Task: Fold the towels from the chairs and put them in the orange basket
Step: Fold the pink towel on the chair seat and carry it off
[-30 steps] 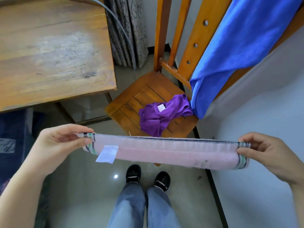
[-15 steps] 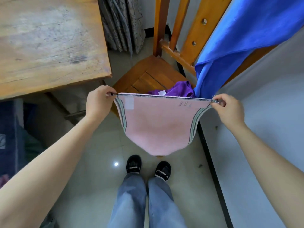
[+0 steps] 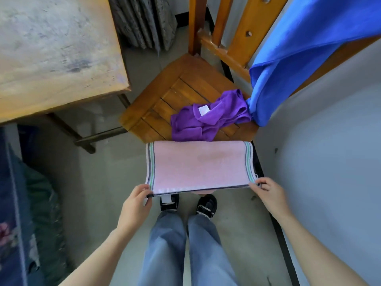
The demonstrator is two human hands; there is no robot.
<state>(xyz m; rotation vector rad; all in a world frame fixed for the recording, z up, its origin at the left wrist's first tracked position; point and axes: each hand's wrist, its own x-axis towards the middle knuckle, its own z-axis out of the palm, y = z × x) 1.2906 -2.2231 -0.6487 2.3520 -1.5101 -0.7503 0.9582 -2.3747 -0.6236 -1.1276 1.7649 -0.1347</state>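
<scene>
A pink towel [image 3: 199,165] with striped ends is stretched out flat in the air in front of me, its far fold level with the chair's front edge. My left hand [image 3: 136,205] pinches its near left corner and my right hand [image 3: 268,193] pinches its near right corner. Behind it a crumpled purple towel [image 3: 208,119] lies on the wooden chair's seat [image 3: 165,100]. A blue towel [image 3: 299,48] hangs over the chair's backrest. No orange basket is in view.
A wooden table [image 3: 55,54] stands at the upper left with a metal frame below it. A grey curtain [image 3: 144,21] hangs behind the chair. A pale wall [image 3: 329,162] runs along the right. Dark cloth [image 3: 24,203] lies at the left. My shoes [image 3: 188,203] stand below the towel.
The pink towel hung down from its top corners half a second ago; now it is folded over and held flat. Both hands have drawn nearer to me and lower.
</scene>
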